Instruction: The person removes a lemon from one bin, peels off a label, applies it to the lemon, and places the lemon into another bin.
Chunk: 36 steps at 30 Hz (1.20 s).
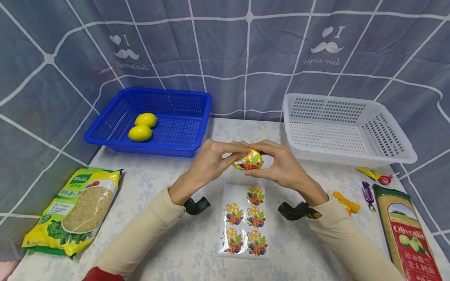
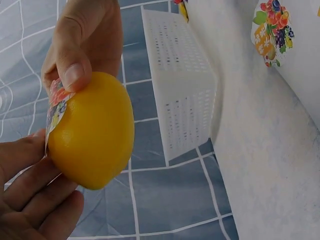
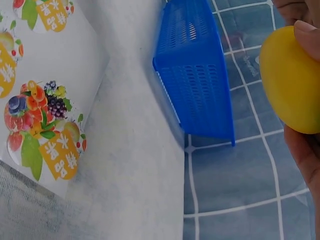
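Note:
Both hands hold a yellow lemon [image 1: 247, 160] above the middle of the table. My left hand [image 1: 232, 154] grips it from the left and my right hand [image 1: 264, 155] from the right. A round fruit sticker [image 1: 249, 161] lies on the side of the lemon that faces me. In the left wrist view the lemon [image 2: 92, 130] rests on my left fingers [image 2: 30, 200], while a right-hand thumb [image 2: 75, 70] presses the sticker's [image 2: 56, 107] edge. The right wrist view shows the lemon [image 3: 292, 80] against my right fingers [image 3: 305, 150]. A sticker sheet [image 1: 246, 222] lies below the hands.
A blue basket [image 1: 175, 136] at the back left holds two lemons [image 1: 142, 127]. A white basket [image 1: 344, 128] stands at the back right. A yellow-green food bag [image 1: 75, 208] lies at left. At right are a pasta box [image 1: 408, 234] and several wrapped candies [image 1: 367, 191].

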Each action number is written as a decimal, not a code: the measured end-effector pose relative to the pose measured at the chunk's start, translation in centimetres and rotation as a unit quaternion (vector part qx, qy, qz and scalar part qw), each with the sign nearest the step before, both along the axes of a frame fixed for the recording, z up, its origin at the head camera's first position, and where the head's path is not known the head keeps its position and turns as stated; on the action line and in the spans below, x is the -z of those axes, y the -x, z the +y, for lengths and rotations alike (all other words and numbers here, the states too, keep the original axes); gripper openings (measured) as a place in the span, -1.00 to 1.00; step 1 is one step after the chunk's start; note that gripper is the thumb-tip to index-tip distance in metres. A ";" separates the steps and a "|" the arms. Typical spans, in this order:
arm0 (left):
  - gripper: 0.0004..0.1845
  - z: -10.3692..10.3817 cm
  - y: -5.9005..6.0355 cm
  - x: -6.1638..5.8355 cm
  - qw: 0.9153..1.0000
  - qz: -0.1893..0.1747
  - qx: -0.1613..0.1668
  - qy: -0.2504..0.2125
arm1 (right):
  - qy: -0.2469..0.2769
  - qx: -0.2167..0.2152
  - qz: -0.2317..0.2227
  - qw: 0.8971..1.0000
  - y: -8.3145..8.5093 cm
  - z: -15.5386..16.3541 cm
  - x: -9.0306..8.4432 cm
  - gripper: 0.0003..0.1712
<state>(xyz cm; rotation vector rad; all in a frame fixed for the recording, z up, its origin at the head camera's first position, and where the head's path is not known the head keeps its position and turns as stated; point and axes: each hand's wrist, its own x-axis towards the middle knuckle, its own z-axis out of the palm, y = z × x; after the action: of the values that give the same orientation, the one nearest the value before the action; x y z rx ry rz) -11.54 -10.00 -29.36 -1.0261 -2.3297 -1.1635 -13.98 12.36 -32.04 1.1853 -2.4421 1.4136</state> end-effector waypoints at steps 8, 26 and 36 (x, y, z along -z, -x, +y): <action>-0.72 -0.1 0.4 0.5 0.997 -0.063 0.046 0.003 | 0.014 0.006 -0.023 1.000 0.0 0.4 -0.1 -0.32; -0.52 0.4 0.9 0.9 0.984 -0.143 0.089 -0.055 | 0.039 0.007 -0.081 0.996 -0.5 1.3 -0.9 -0.32; -0.53 1.1 1.2 0.6 0.976 -0.168 0.083 -0.109 | 0.023 0.005 -0.159 0.987 0.2 5.1 -1.6 -0.37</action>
<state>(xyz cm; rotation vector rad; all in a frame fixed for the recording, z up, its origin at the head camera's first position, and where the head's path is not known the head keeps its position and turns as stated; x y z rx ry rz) -12.78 -8.86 -29.99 -1.0252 -2.3206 -1.7359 -14.20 17.46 -30.41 1.0022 -2.5915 1.7678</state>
